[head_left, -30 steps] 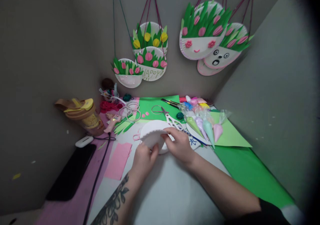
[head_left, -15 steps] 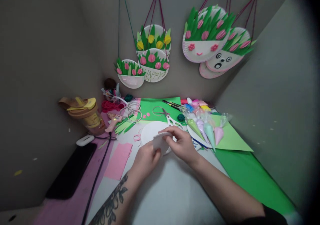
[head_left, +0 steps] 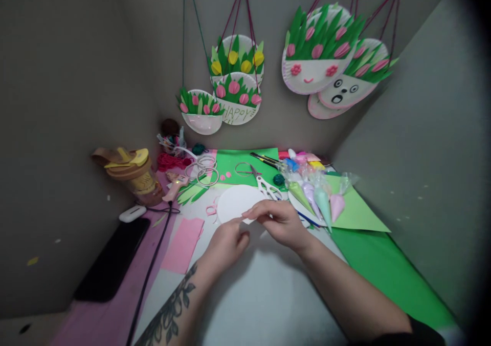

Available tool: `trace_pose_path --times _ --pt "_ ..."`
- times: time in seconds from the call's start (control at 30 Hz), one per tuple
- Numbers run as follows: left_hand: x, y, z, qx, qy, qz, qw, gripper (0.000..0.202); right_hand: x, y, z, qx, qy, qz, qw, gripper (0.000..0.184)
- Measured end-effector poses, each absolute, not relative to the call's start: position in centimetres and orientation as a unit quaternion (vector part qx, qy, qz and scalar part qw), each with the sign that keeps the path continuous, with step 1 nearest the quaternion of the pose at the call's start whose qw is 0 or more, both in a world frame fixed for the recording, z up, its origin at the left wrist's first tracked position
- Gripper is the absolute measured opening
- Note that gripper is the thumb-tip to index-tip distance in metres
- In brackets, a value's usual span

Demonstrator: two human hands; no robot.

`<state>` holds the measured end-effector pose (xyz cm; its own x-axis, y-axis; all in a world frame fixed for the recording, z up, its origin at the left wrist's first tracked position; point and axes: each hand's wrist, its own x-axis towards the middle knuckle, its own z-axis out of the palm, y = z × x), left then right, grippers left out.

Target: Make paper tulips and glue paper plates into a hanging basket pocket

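Observation:
Over the middle of the table my left hand [head_left: 228, 242] and my right hand [head_left: 283, 224] meet at the fingertips. Between them is a cut piece of white paper plate, now turned nearly edge-on, so that little of it can be made out. My left fingers are curled with the thumb bent in; my right thumb and fingers pinch from the other side. Just beyond the hands a round white paper plate [head_left: 236, 200] lies flat. White-handled scissors [head_left: 264, 185] rest behind it, and pink paper cut-outs [head_left: 211, 209] lie at its left.
Left are a pink paper sheet [head_left: 183, 244], a glue gun [head_left: 176, 185] with its cable, a black phone-like slab [head_left: 113, 259] and a lidded cup [head_left: 134, 177]. Right are bags of coloured clay or cream [head_left: 322, 202] and green paper [head_left: 387, 269]. Decorated plates [head_left: 318, 69] hang behind.
The plate piece has tilted from showing its grey-white face to nearly edge-on. My hands have drawn together at the fingertips, and the view has shifted slightly.

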<state>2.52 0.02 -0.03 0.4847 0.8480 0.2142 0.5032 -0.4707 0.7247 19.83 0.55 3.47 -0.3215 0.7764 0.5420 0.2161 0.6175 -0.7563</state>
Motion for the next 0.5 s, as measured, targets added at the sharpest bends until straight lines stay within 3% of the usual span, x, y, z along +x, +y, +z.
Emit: trace_pose_path --times 0.3,0.5 --pt "2.66 -0.11 -0.75 0.823 0.432 0.206 0.305 0.020 19.50 0.49 3.97 -0.256 -0.800 0.261 0.476 0.029" --pt "2.59 -0.09 -0.66 0.806 0.440 0.248 0.309 0.022 19.41 0.48 3.67 -0.356 -0.775 0.222 0.473 0.023"
